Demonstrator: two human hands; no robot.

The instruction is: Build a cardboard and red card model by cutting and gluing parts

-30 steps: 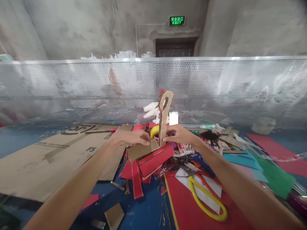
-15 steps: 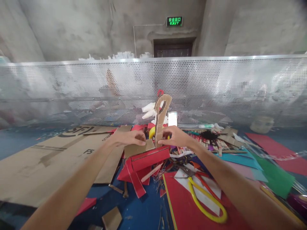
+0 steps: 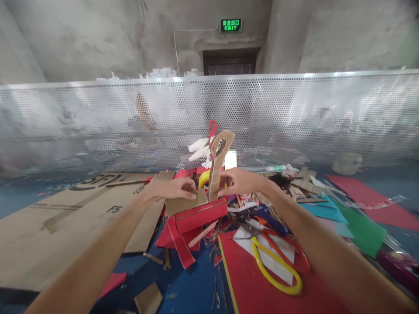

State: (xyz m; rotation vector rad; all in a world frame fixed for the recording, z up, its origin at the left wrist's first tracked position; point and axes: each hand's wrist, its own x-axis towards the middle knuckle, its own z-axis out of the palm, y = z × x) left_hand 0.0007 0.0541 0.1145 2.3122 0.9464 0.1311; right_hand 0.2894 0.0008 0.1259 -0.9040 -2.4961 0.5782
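My left hand (image 3: pixel 172 188) pinches the flat brown cardboard panel (image 3: pixel 185 203) on top of a red cardboard model (image 3: pixel 196 214). My right hand (image 3: pixel 240 181) grips the base of a tall upright cardboard strip (image 3: pixel 218 160) with an oval hole near its top. The strip stands at the right end of the flat panel, against the red model. Both hands are closed on the cardboard. A yellow curved piece (image 3: pixel 203 178) shows just behind the panel, between my hands.
A large flattened cardboard sheet (image 3: pixel 62 218) lies at left. Yellow and red-handled scissors (image 3: pixel 278 261) rest on a red sheet (image 3: pixel 258 279) at lower right. Coloured paper (image 3: pixel 356 222) and sticks litter the right side. A perforated metal screen (image 3: pixel 294 117) runs across behind.
The upright strip has tilted slightly and my hands have shifted a little left with the model. The view has dropped slightly.
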